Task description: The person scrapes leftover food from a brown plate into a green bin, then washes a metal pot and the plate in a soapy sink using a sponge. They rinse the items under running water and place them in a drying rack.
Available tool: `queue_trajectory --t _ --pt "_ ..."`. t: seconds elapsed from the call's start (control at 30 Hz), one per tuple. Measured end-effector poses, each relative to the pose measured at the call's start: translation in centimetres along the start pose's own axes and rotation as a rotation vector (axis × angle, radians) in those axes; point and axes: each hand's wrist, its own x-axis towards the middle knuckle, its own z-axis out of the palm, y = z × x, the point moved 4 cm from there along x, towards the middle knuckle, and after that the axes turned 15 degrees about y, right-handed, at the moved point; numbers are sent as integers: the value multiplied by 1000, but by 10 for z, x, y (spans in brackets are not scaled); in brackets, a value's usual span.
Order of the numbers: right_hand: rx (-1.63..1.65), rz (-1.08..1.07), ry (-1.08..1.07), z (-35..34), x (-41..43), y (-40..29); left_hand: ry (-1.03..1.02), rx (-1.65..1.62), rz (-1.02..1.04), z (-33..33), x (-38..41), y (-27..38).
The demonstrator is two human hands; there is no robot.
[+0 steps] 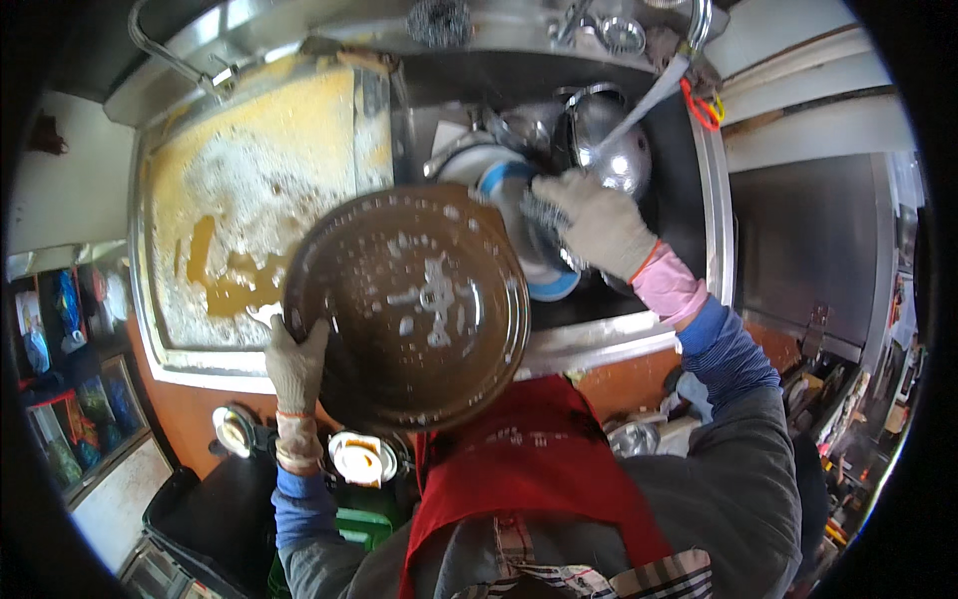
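My left hand point(296, 363), in a knit glove, grips the left rim of a large round brown basin point(389, 337) with suds inside. The basin is tilted over the divider between two sinks. My right hand point(599, 221), also gloved, is closed on a dark metal scouring pad point(544, 213) just past the basin's upper right edge. Behind the pad lie blue-and-white dishes point(557, 287) in the right sink. A stainless steel bowl point(610, 146) stands beyond my right hand, and water runs from a faucet point(700, 30) towards it.
Foamy yellowish water point(254, 180) fills the left sink. A second scouring pad point(439, 22) lies on the back ledge, near a metal strainer point(621, 34). Red-handled scissors point(700, 108) hang at the right sink's rim. A black bin point(217, 509) stands below left.
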Motion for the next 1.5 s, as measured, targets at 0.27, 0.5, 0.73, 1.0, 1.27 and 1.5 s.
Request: queue_trajectory --t 0.27,0.5,0.73,1.0,1.27,1.5 --pt "-243 -238 180 2 -47 -75 -125 -165 -146 0 -3 -5" --pt "-451 -124 -250 26 -122 -152 77 -340 -62 11 -3 -25" --pt "45 -271 -320 38 -113 -250 99 -208 -58 13 -1 -26" --pt "339 -222 -224 49 -89 -265 -112 -182 -23 12 11 -35" --pt "33 -452 -31 44 -113 -292 -236 -6 82 12 18 -27" --pt "-48 -537 -90 52 -112 -296 -258 -34 90 14 20 -27"
